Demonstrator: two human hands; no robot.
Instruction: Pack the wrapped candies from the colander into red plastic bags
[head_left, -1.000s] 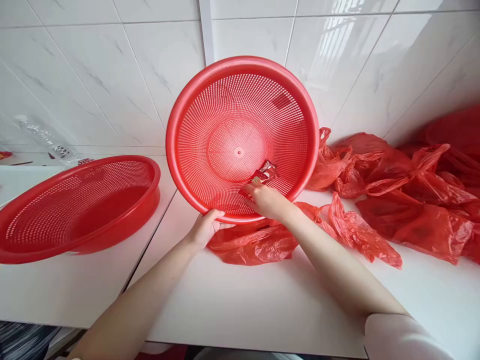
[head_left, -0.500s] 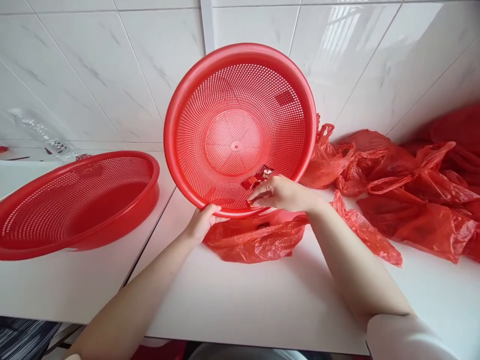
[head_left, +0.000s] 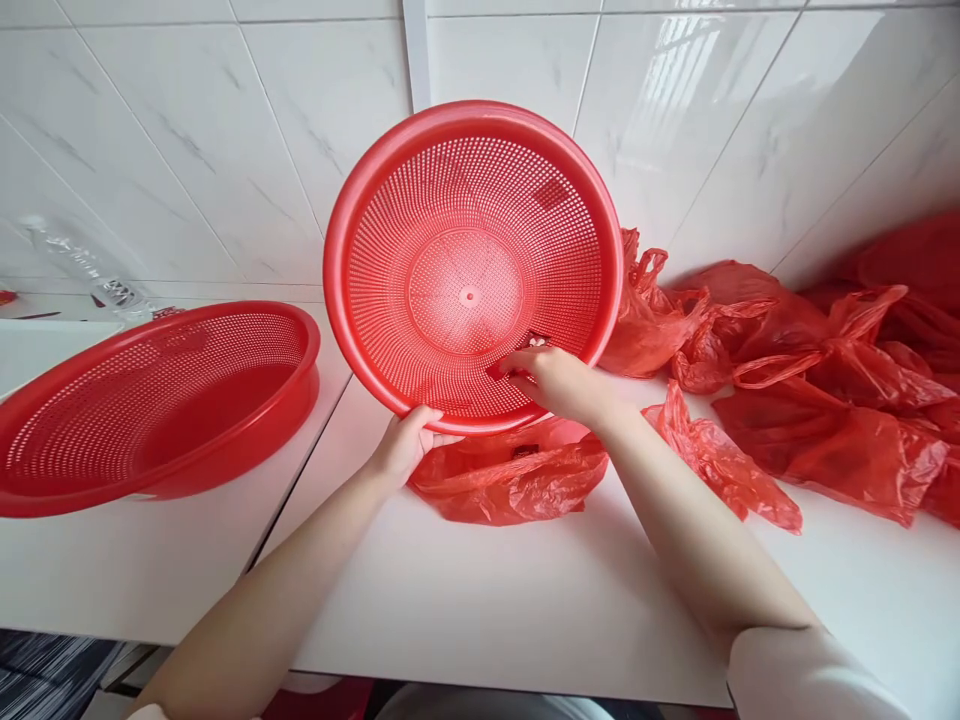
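Observation:
A red plastic colander basket [head_left: 469, 265] is tilted up with its inside facing me. My left hand [head_left: 407, 443] grips its lower rim, thumb over the edge and fingers beneath. Inside, at the lower right, my right hand [head_left: 551, 380] has its fingers curled at a small dark red packet [head_left: 498, 369], partly hidden by them. Another small packet [head_left: 535, 341], dark with a pale print, lies just behind the knuckles. Under the tilted basket an opened red plastic bag [head_left: 502, 490] rests on the white table, a dark item showing faintly inside.
To the left stands a second red colander basket [head_left: 232, 430]. Clear plastic packaging [head_left: 90, 270] lies behind it near the tiled wall. Several filled red plastic bags [head_left: 825, 400] crowd the right side, and a crumpled red bag [head_left: 720, 460] lies closer in.
The basket has tipped slightly and sunk a little at its top edge. My right hand has moved up and deeper inside, its fingers now at the red packet. My left hand keeps its hold.

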